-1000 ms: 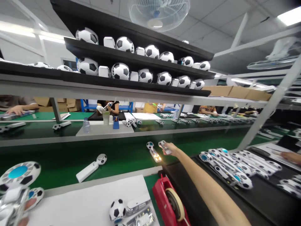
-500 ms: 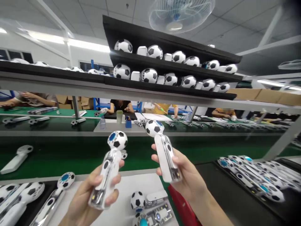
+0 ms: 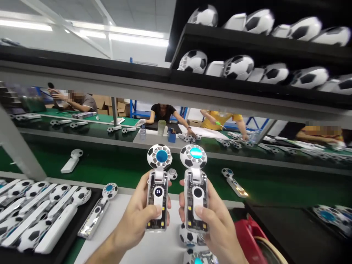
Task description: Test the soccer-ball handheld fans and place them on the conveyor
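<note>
My left hand [image 3: 137, 216] is wrapped round a handheld fan [image 3: 157, 198] with a football-patterned head and a clear body; its round display is lit and my thumb lies on the front. My right hand [image 3: 217, 216] grips a matching fan [image 3: 197, 198], whose round display is dark, with the thumb also on its front. Both fans stand upright side by side, faces toward me, not touching. Below and partly behind my right hand, more football fans [image 3: 189, 234] lie on a white sheet [image 3: 154, 245].
A black tray [image 3: 68, 234] of fans sits at the left, beside a single fan [image 3: 99, 211]. A red object [image 3: 249, 242] and a black surface [image 3: 288, 234] are at the right. Shelves [image 3: 247, 88] of fans hang above. Several people work across the green bench [image 3: 110, 172].
Both fans have turned to face me and come closer together, upright. The left one's display now shows lit digits. The view has shifted toward the left.
</note>
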Demonstrator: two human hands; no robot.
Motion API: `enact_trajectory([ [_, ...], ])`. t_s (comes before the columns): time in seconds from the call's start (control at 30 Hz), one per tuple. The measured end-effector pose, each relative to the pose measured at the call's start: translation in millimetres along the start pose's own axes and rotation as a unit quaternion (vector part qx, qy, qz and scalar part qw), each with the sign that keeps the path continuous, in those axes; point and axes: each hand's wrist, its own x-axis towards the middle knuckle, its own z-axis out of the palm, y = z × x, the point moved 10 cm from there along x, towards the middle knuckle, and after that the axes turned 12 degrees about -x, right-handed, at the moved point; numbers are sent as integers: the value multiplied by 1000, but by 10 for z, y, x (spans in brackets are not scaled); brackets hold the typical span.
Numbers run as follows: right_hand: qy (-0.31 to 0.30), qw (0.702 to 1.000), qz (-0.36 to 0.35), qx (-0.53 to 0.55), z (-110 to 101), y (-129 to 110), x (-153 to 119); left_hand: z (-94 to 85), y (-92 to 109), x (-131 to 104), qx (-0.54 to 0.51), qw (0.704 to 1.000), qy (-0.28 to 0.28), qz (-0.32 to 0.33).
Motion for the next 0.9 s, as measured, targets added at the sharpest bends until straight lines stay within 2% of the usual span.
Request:
enact_trajectory([
  [0.17, -22, 999, 13, 37, 153, 155, 177, -82, 145, 33, -6, 1000, 24, 19],
  [0.3, -45, 997, 40, 42, 206, 267, 249, -43, 178, 69, -15, 1000, 0, 14],
  [0.47, -18, 998, 51, 26, 93, 351, 274, -187, 93, 110, 5, 999, 33, -8],
  [0.63, 1, 997, 68, 34, 3, 423, 304, -271, 10, 149, 6, 999, 43, -14],
  [0.9, 6, 998, 55, 27, -33, 360, 331, -286, -26, 150, 5, 996, 83, -12],
])
